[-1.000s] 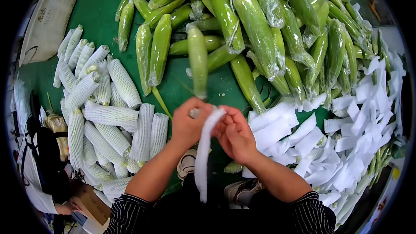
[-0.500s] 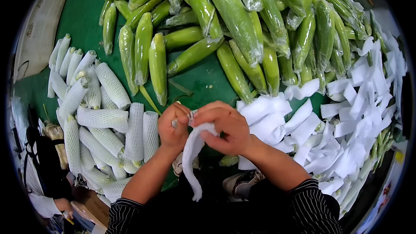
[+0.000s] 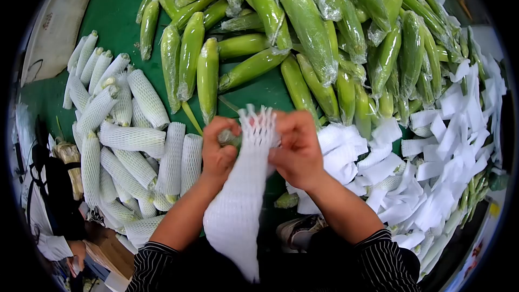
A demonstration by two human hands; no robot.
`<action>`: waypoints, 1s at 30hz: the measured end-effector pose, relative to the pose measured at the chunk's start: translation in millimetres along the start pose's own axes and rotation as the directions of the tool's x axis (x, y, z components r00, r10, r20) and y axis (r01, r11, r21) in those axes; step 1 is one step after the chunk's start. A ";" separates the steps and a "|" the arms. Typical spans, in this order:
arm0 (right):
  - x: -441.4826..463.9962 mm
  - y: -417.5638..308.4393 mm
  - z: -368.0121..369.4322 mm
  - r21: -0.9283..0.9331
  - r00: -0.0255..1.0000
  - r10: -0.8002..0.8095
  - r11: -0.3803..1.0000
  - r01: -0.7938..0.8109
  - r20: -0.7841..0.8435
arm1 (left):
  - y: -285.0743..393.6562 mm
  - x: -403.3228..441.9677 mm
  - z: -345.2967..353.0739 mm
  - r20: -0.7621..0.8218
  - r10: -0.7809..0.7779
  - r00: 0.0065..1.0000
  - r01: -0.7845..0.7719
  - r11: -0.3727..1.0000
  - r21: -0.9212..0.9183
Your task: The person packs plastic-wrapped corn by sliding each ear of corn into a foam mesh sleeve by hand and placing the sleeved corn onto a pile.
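My left hand (image 3: 219,148) is curled around what looks like the greenish end of a plastic-wrapped ear of corn (image 3: 229,139), mostly hidden by the fingers. Beside it, my right hand (image 3: 296,148) pinches the upper edge of a white foam net sleeve (image 3: 238,211). The sleeve hangs down between my forearms toward my lap, its mesh stretched apart at the top. Beyond my hands lies a heap of green ears of corn (image 3: 305,27) in clear film. To the left are several ears in white net sleeves (image 3: 132,140).
Loose white foam sleeves (image 3: 432,167) pile up at the right on the green table (image 3: 116,16). A pale flat board or sack (image 3: 57,27) lies at the far left. Another person's arm (image 3: 75,251) and a cardboard box (image 3: 111,249) show at lower left.
The sleeve, narrow and folded before, now hangs wide with its top mesh spread. My right hand has moved right, away from my left hand. The whole view has shifted slightly.
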State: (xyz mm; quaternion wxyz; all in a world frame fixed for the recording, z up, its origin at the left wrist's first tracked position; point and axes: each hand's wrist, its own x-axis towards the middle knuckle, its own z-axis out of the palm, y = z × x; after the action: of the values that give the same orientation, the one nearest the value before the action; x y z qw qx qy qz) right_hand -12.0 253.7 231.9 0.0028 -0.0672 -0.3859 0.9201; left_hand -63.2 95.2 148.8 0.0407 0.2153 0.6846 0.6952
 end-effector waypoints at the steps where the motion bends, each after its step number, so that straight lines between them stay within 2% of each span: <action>1: 3.6 -7.5 7.2 0.250 0.998 -0.023 0.968 0.037 -0.058 | -2.7 2.8 -4.6 0.106 0.152 0.983 -0.162 0.982 0.099; 2: 5.7 -10.0 7.1 0.308 0.996 0.078 0.949 -0.065 -0.031 | 11.2 4.6 -8.6 0.223 0.074 0.972 -0.104 0.986 0.129; 3: 8.1 -12.6 6.7 0.363 0.984 0.179 0.917 -0.165 -0.005 | 23.3 4.9 -7.1 0.248 0.055 0.967 -0.128 0.949 0.288; 5: 6.5 10.6 -5.8 0.323 0.928 0.357 0.895 -0.307 -0.108 | 44.9 3.1 -3.9 0.300 0.002 0.954 -0.181 0.802 0.570; 6: 3.0 22.3 -16.5 0.268 0.925 0.357 0.911 -0.313 -0.130 | 52.4 5.5 -12.8 0.435 0.013 0.900 -0.301 0.741 0.600; 7: 1.2 28.7 -18.2 0.272 0.932 0.333 0.919 -0.286 -0.143 | 55.0 2.2 -17.6 0.424 -0.064 0.903 -0.232 0.758 0.609; 9: 0.1 36.9 -19.1 0.168 0.973 0.136 0.980 -0.105 -0.187 | 56.8 -1.1 -23.6 0.387 -0.087 0.918 -0.160 0.811 0.563; 12: 4.0 43.3 -3.0 0.148 0.893 0.066 0.989 0.000 -0.446 | 60.8 -16.6 -23.9 0.398 -0.170 0.902 -0.069 0.852 0.519; 14: -0.1 60.9 -8.8 0.111 0.885 0.016 0.993 0.040 -0.465 | 73.0 -21.6 -9.1 0.256 -0.330 0.908 0.256 0.924 0.283; 16: -3.2 69.4 -9.6 0.078 0.879 -0.066 0.990 0.116 -0.472 | 68.6 -28.6 -7.2 0.222 -0.476 0.851 0.498 0.866 -0.050; 19: -10.9 82.8 -4.6 0.075 0.834 -0.130 0.977 0.201 -0.536 | 60.4 -28.4 -9.9 0.161 -0.512 0.844 0.531 0.840 -0.110; 20: -8.0 84.2 -0.7 0.067 0.799 -0.125 0.977 0.202 -0.588 | 57.4 -28.3 -9.7 0.149 -0.470 0.870 0.482 0.874 -0.059; 22: -5.0 84.3 7.5 0.054 0.721 -0.108 0.979 0.197 -0.684 | 50.3 -25.6 -8.3 0.111 -0.327 0.938 0.302 0.933 0.195; 23: -6.1 83.9 9.5 0.068 0.752 -0.078 0.984 0.162 -0.655 | 47.5 -25.3 -7.9 0.105 -0.251 0.962 0.205 0.924 0.322; 25: -4.6 82.9 11.8 0.093 0.808 -0.026 0.991 0.100 -0.589 | 41.9 -21.9 -11.1 0.091 -0.222 0.971 0.179 0.922 0.343; 26: -1.4 82.9 11.9 -0.096 0.757 0.018 0.990 -0.106 -0.653 | 39.6 -20.4 -12.7 0.085 -0.206 0.975 0.164 0.922 0.352; 27: -2.1 78.8 15.5 -0.039 0.772 0.068 0.992 -0.119 -0.632 | 38.4 -21.5 -14.6 0.090 -0.220 0.971 0.178 0.923 0.340; 29: -4.4 66.0 4.8 -0.232 0.881 0.080 0.950 -0.209 -0.466 | 38.5 -20.3 -17.4 0.104 -0.239 0.965 0.195 0.927 0.319; 30: -1.4 65.8 1.4 -0.234 0.884 0.104 0.944 -0.232 -0.456 | 45.6 -19.9 -13.9 0.057 -0.370 0.927 0.360 0.924 0.128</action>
State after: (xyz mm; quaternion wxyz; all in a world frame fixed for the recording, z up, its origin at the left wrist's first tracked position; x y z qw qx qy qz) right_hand -7.7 206.4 186.3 -0.0008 -0.3054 -0.4947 0.8137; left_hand -39.3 72.6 188.6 0.1843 0.1137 0.7495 0.6256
